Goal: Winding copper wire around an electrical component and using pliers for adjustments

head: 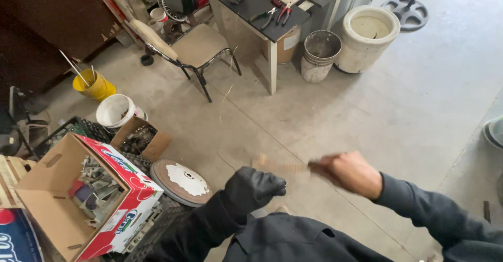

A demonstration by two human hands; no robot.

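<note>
Your left hand (254, 188) wears a black glove; your bare right hand (350, 173) grips a pale tan brush (280, 165). Your sleeves are dark grey. Beside you sit a red-and-white printed cardboard box (89, 199), a yellow bucket (94, 86) and a white bucket (116, 111).

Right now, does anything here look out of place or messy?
Yes. The red and white cardboard box sits tilted atop a dark crate, flaps open, crammed with jumbled metal parts. A round disc leans off the crate's edge. Loose straw-like strands lie beside the chair.

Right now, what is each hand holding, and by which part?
The right hand grips one end of a blurred, pale flat strip, likely wood. The gloved left hand is fisted; nothing visibly held.
</note>
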